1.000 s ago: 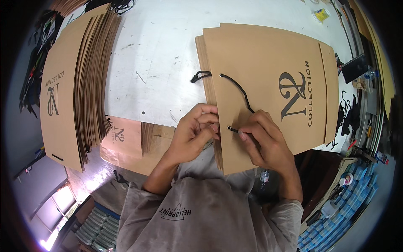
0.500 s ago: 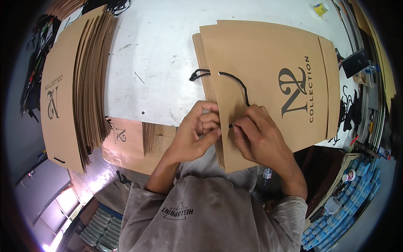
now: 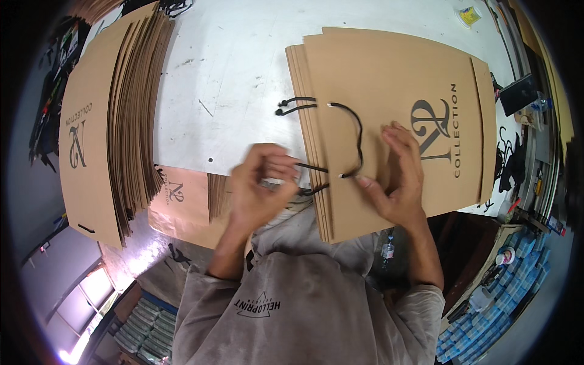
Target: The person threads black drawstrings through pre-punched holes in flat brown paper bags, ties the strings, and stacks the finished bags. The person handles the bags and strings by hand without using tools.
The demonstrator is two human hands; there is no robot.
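Observation:
A flat brown paper bag [image 3: 377,79] with dark printing lies on top of a small pile at the right of the table. A black cord handle [image 3: 360,137] curves across its face between two eyelets. Left of the bag's edge, my left hand [image 3: 260,182], slightly blurred, pinches the cord where it comes out from the lower eyelet's side. Two knotted cord ends [image 3: 281,108] stick out further up that edge. My right hand [image 3: 401,176] is open on the bag, thumb close to the lower eyelet and fingers spread toward the printing.
A tall stack of similar bags [image 3: 131,121] stands on the left of the white table [image 3: 231,67]. Smaller bags [image 3: 185,198] lie below the near edge. A yellow-labelled tub [image 3: 467,16], a phone [image 3: 517,94] and black cords [image 3: 514,155] are at the right.
My left hand has moved left, drawing the cord out past the bag's edge. My right hand has let go at the lower eyelet and opened; the loop now reaches both eyelets.

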